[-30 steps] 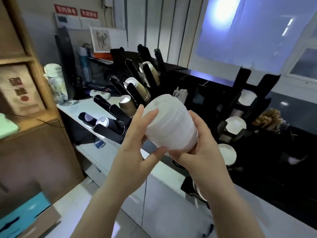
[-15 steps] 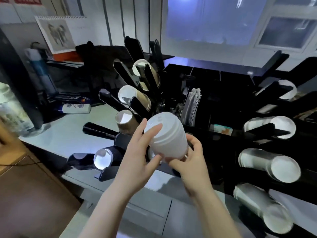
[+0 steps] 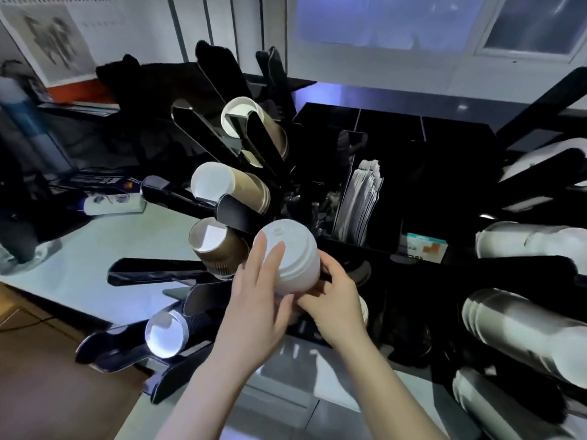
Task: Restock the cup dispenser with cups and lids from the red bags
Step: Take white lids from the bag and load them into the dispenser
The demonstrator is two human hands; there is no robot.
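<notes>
A stack of white lids [image 3: 293,257] lies tilted at the centre, down among the arms of the black cup dispenser [image 3: 203,271]. My left hand [image 3: 257,300] holds it from the left, fingers laid over its top and thumb under it. My right hand [image 3: 333,296] grips the stack's lower right end. Brown paper cup stacks [image 3: 219,246] fill the dispenser slots just left of and above the lids. No red bag is in view.
A black organiser [image 3: 390,144] with paper sleeves [image 3: 362,201] stands behind the lids. White lid and cup stacks [image 3: 521,335] fill the racks at right. The white counter [image 3: 104,249] carries a tube [image 3: 114,203] and a bottle [image 3: 28,122] at left.
Both hands have carried the lid stack forward and down into the dispenser; the view has closed in on the rack and tilted down.
</notes>
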